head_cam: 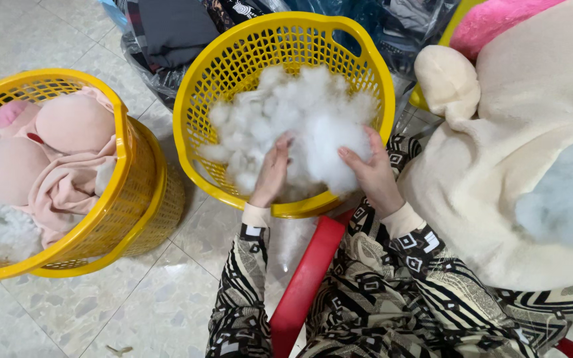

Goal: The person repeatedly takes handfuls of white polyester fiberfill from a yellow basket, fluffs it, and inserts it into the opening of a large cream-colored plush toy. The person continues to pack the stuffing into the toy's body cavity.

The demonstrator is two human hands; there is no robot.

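A round yellow mesh basket [233, 53] stands on the floor in front of me, heaped with fluffy white stuffing [300, 113]. Both my hands reach into it. My left hand [272, 174] presses against the near side of the pile, fingers together. My right hand [369, 174] cups a clump of the white stuffing from the right. A large cream plush toy [525, 152] lies across my right lap, with a rounded limb near the basket's rim.
A second yellow basket [134, 192] at the left holds pink plush parts [67, 152] and some white stuffing. Dark plastic bags of cloth [174, 33] lie behind the baskets. A red stool edge [306, 272] shows between my patterned trouser legs. The floor is pale terrazzo tile.
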